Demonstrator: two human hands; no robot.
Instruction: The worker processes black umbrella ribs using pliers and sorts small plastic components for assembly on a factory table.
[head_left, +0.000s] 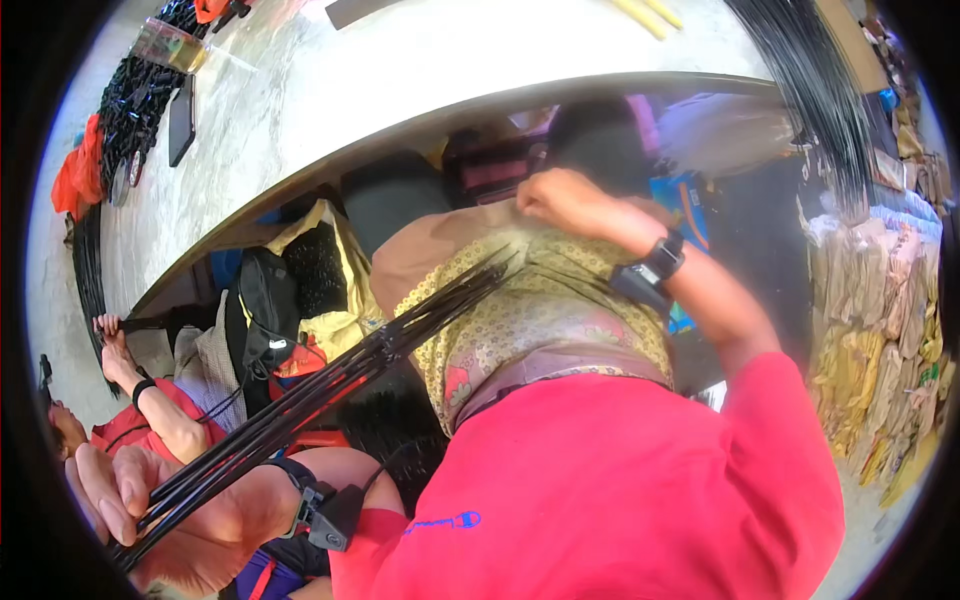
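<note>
At the lower left my left hand [205, 535] is closed round one end of a bundle of black cables [350, 360]. The bundle slants up and to the right, its far end on the flowered yellow cloth [570, 300] over my lap. Just beyond that end, my right hand [570, 200] is curled shut above the cloth's edge. Whatever its fingers hold, if anything, is hidden. Each wrist carries a strapped-on dark device.
A pale table [400, 60] spans the far side. Long black strands [815, 100] hang over its right end, beside stacked yellowish bundles [870, 330]. At left are a black bag [268, 310], an open yellow sack [335, 260] and another person in red [165, 415].
</note>
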